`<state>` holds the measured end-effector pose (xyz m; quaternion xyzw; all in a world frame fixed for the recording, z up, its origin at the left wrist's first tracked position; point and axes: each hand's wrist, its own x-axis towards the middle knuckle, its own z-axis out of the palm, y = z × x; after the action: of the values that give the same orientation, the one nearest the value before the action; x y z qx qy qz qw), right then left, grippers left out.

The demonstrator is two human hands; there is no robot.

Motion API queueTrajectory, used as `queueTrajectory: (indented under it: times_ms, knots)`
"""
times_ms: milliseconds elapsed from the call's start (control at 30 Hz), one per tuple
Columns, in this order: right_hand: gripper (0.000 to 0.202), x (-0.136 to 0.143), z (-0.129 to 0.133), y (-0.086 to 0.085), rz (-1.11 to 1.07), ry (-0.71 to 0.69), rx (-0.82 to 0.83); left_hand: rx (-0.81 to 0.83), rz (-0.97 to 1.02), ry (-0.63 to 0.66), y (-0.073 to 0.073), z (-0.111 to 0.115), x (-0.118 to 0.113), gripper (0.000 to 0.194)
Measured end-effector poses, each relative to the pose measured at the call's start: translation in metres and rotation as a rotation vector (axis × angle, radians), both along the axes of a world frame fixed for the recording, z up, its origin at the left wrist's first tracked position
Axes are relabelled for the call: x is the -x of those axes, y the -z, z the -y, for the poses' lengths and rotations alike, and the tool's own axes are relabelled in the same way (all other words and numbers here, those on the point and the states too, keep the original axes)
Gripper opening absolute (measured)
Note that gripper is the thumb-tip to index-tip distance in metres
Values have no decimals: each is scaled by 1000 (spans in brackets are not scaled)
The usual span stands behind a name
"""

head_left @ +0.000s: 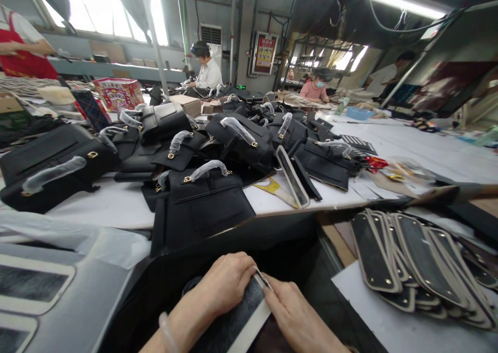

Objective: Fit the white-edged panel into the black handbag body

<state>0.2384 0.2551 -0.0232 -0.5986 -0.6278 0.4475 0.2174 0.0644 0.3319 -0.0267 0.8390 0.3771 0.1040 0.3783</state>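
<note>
dark panel (237, 319) | pale-edged | flat, apparently atop black bag, near edge

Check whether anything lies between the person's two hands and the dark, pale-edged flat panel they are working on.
Nothing visible does. The left hand and right hand both already touch the dark, pale-edged flat panel, meeting at its top corner.

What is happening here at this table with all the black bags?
A person holds a flat dark panel with a pale border in both hands, left hand and right hand meeting at its upper end, over an open black bag. Behind it, many finished black handbags with wrapped handles lie piled on the white table. A fanned stack of similar panels lies at the right. Other people sit at work farther back.
</note>
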Motion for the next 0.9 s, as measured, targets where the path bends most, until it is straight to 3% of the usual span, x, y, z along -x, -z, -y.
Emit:
queueTrajectory:
  times_ms: [333,467,767,900]
  knots:
    - [43,4,8,12,5,111,-114,47,58,40,-4,-6,2,34]
    - [48,1,12,17,-97,153,-133,76,24,39,-4,-13,1,34]
    - [63,0,-4,34,-356,341,164,110,8,-13,0,-11,1,29]
    - [63,3,-6,32,-505,278,247,99,18,-26,2,-11,1,27]
